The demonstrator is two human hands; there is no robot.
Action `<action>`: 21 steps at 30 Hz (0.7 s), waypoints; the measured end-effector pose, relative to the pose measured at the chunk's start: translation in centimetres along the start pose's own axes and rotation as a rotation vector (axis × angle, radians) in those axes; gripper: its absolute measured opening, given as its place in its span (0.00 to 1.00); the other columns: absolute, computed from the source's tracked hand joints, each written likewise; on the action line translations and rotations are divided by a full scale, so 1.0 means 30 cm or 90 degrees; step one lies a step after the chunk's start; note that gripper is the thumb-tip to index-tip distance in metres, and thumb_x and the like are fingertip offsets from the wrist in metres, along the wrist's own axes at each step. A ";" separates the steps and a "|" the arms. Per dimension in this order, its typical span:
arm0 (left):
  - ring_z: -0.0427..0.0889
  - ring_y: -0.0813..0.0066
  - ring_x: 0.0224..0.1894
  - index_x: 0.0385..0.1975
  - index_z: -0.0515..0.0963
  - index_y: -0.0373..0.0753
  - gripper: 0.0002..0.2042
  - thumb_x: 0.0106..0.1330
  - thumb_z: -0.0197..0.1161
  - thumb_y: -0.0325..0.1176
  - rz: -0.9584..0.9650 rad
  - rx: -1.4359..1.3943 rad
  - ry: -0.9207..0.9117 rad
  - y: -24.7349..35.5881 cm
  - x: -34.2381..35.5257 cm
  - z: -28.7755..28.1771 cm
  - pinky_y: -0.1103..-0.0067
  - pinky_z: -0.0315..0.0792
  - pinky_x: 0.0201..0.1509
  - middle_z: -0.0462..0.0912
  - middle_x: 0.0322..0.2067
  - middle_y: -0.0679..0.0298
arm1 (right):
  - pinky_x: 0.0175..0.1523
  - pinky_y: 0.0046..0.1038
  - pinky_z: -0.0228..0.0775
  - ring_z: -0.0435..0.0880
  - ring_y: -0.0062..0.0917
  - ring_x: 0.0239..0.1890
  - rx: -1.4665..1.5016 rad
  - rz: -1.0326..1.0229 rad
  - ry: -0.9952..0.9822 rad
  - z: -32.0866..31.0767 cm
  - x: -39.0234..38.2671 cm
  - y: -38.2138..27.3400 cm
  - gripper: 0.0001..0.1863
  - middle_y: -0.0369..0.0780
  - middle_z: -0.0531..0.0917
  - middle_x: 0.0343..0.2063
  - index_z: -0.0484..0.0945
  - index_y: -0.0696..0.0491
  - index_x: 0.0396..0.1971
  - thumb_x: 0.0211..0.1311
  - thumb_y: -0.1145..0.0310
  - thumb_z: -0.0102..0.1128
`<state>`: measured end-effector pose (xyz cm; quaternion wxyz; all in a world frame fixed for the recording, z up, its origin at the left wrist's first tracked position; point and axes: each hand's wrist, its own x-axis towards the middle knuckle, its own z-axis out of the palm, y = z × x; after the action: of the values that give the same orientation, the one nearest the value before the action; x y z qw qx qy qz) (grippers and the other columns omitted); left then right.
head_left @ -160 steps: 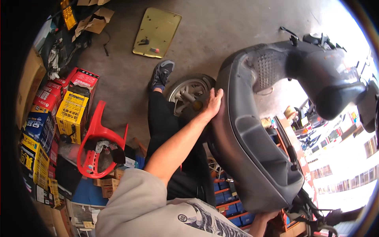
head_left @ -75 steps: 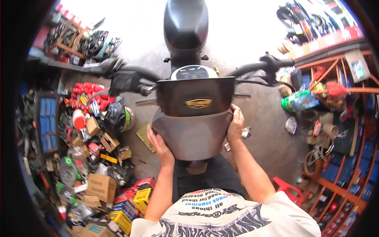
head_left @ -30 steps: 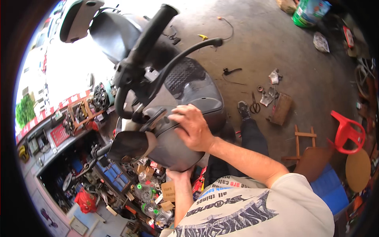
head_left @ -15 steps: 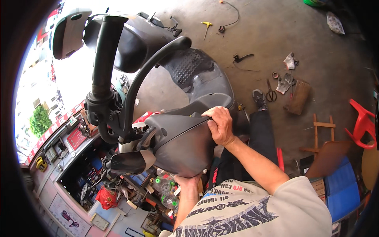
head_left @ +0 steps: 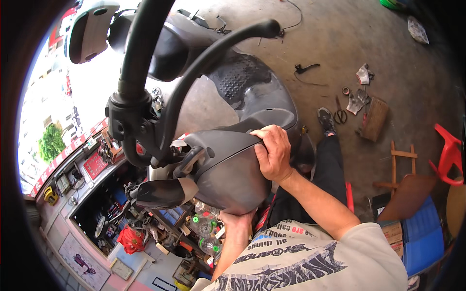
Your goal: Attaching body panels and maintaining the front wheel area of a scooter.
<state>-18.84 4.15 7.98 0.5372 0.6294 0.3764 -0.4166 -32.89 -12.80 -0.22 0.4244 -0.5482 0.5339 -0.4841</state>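
A dark grey scooter front panel (head_left: 232,177), smooth and rounded, stands right in front of me on the scooter. My right hand (head_left: 275,153) is closed over its right edge, fingers bent across the top and thumb pressed on the outer face. Under the panel's lower end is my left hand (head_left: 238,224), palm against it; its fingers are largely hidden behind the panel. The black handlebar grip (head_left: 141,43) and its long curved brake lever (head_left: 204,60) rise at the upper left. A dark mirror (head_left: 162,194) sits to the left of the panel.
Behind the panel lies the scooter's studded footboard (head_left: 238,82). On the floor at right are scissors (head_left: 341,114), gloves (head_left: 357,102), a wooden block (head_left: 375,120) and a loose lever (head_left: 307,68). A red plastic stool (head_left: 446,155) stands far right. Plastic bottles (head_left: 201,225) and a cluttered bench are at lower left.
The handlebar and brake lever look larger and reach further up and right. Floor items have shifted slightly right in view. Both hands keep their places on the panel.
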 end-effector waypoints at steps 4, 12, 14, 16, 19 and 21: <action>0.60 0.46 0.65 0.62 0.62 0.37 0.28 0.69 0.31 0.48 -0.013 -0.058 -0.014 0.005 -0.004 0.009 0.46 0.54 0.66 0.62 0.63 0.50 | 0.45 0.35 0.64 0.75 0.37 0.35 -0.002 0.033 -0.004 0.013 0.004 -0.003 0.07 0.41 0.74 0.29 0.75 0.54 0.32 0.55 0.67 0.54; 0.59 0.42 0.65 0.63 0.60 0.36 0.29 0.71 0.32 0.49 -0.032 -0.044 -0.039 -0.009 -0.036 0.045 0.44 0.54 0.66 0.60 0.63 0.46 | 0.52 0.36 0.65 0.77 0.39 0.43 0.057 0.156 0.084 -0.031 -0.062 0.190 0.09 0.43 0.79 0.36 0.77 0.55 0.35 0.59 0.67 0.53; 0.58 0.41 0.65 0.64 0.59 0.36 0.28 0.71 0.34 0.49 -0.026 -0.036 -0.033 -0.021 -0.045 0.059 0.43 0.55 0.65 0.60 0.63 0.46 | 0.54 0.35 0.65 0.76 0.39 0.45 -0.006 0.295 0.140 -0.023 -0.177 0.443 0.12 0.45 0.79 0.39 0.78 0.56 0.39 0.62 0.64 0.52; 0.58 0.39 0.65 0.64 0.58 0.36 0.28 0.71 0.36 0.49 -0.015 -0.028 0.003 -0.033 -0.042 0.073 0.43 0.57 0.65 0.59 0.63 0.45 | 0.58 0.33 0.63 0.75 0.35 0.51 0.101 0.553 0.098 -0.034 -0.324 0.717 0.18 0.43 0.79 0.45 0.77 0.56 0.45 0.67 0.58 0.48; 0.62 0.45 0.64 0.63 0.62 0.39 0.29 0.70 0.32 0.52 -0.002 0.000 0.050 -0.034 -0.045 0.089 0.44 0.60 0.63 0.63 0.63 0.49 | 0.63 0.30 0.58 0.69 0.27 0.59 0.426 0.798 0.135 -0.003 -0.352 0.783 0.26 0.39 0.72 0.58 0.69 0.54 0.58 0.71 0.50 0.42; 0.62 0.45 0.64 0.63 0.62 0.39 0.29 0.70 0.33 0.52 -0.005 0.018 0.059 -0.049 -0.051 0.114 0.44 0.60 0.63 0.63 0.62 0.50 | 0.66 0.30 0.54 0.65 0.28 0.63 0.464 0.824 0.124 0.003 -0.340 0.835 0.31 0.41 0.68 0.61 0.63 0.53 0.63 0.70 0.47 0.42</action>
<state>-21.16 0.92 8.61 0.5086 0.6542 0.3971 -0.3946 -36.76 -4.38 -25.62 0.7301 0.0961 0.5906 -0.3299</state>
